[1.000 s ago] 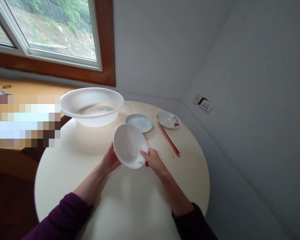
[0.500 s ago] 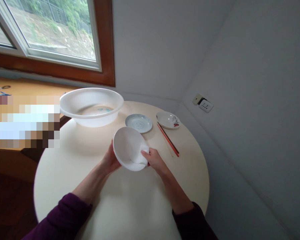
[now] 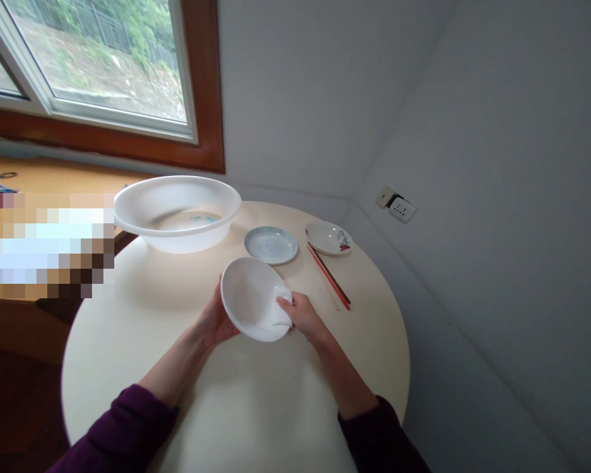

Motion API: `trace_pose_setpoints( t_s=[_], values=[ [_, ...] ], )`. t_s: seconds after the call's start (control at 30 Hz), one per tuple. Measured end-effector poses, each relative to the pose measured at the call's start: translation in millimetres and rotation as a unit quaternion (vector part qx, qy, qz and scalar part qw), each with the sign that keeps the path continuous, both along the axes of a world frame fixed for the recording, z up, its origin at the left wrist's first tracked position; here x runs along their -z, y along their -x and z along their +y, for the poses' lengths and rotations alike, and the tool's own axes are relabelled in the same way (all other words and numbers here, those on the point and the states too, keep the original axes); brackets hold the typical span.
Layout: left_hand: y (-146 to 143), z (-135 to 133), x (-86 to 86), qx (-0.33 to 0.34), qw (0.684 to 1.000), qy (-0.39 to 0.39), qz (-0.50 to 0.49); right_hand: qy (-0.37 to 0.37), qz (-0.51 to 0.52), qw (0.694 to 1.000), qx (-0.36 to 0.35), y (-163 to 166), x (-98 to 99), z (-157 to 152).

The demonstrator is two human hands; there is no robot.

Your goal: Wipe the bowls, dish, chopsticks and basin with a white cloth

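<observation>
My left hand (image 3: 218, 320) cups a white bowl (image 3: 246, 292) from its left side and underneath; most of its fingers are hidden behind it. The bowl is held above the round table, tilted so that its inside faces me. My right hand (image 3: 300, 315) pinches a folded white cloth or paper wipe (image 3: 280, 303) over the bowl's right rim, thumb inside and the other fingers mostly out of sight behind. The wipe lies against the inner wall of the bowl.
On the round cream table (image 3: 256, 407) are a wide white plastic basin (image 3: 177, 242), a pale blue plate (image 3: 270, 245), a white patterned dish (image 3: 328, 238) and red and dark brown chopsticks (image 3: 331, 279). A wooden desk (image 3: 69, 169) adjoins at left. Walls stand close behind and right.
The bowl has come down very slightly along with both hands, which keep their grip. My view has shifted a little; the tableware stays where it was.
</observation>
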State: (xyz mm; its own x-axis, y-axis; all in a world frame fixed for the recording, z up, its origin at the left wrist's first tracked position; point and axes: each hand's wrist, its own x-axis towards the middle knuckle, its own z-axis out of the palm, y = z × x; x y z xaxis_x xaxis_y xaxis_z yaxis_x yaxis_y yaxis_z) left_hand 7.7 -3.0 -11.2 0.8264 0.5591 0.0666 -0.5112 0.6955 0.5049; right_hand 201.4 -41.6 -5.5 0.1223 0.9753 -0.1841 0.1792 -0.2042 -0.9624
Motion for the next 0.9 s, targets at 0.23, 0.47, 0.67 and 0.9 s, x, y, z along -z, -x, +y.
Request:
trace_pose_setpoints(
  t_s=[0.23, 0.47, 0.67, 0.9],
  values=[
    [0.0, -7.3, 3.8, -0.064, 0.982, -0.153, 0.086, 0.018, 0.065, 0.998, 0.008, 5.4, 7.9, 1.5],
    [-5.3, -8.3, -5.9, -0.163, 0.959, -0.184, 0.142, 0.03, 0.142, 0.988, -0.048, 16.7, 10.9, 0.0],
    [-5.2, -8.9, -5.7, -0.181, 0.958, -0.17, 0.146, 0.025, 0.107, 0.993, -0.05, 11.6, 12.1, 0.7],
    [3.8, -3.6, 12.4, -0.143, 0.972, -0.138, 0.126, 0.025, 0.059, 0.997, -0.033, 7.7, 6.8, -0.9]
  ],
)
